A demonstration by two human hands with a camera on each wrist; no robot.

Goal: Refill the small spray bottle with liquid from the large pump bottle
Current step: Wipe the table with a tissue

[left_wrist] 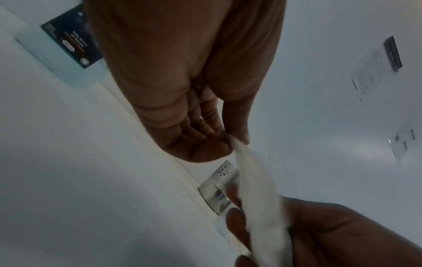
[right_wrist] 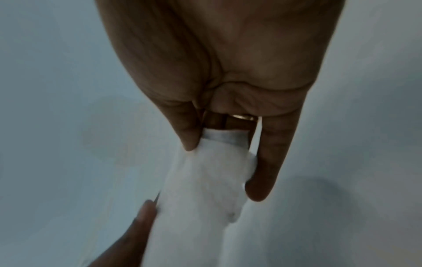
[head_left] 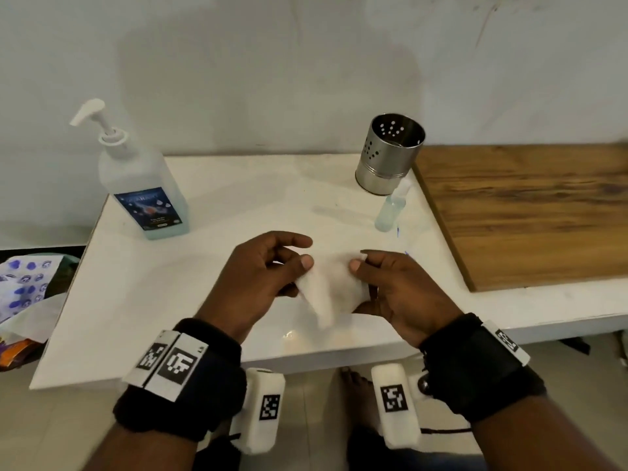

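Observation:
The large pump bottle (head_left: 144,185), clear with bluish liquid and a dark blue label, stands at the white table's back left; its label (left_wrist: 70,41) shows in the left wrist view. The small spray bottle (head_left: 390,210) stands upright at the back right, beside a steel cup. Over the table's middle both hands hold a white tissue (head_left: 331,287) between them. My left hand (head_left: 268,270) pinches its left edge with thumb and fingers. My right hand (head_left: 380,283) pinches the right edge. The tissue (left_wrist: 255,189) stretches between the hands and shows as the tissue (right_wrist: 205,182) in the right wrist view.
A perforated steel cup (head_left: 389,153) stands at the back right, seen again as the steel cup (left_wrist: 217,187). A wooden board (head_left: 530,212) lies right of the white table (head_left: 153,300). Patterned cloth and wrappers (head_left: 23,294) sit off the left edge. A wall rises behind.

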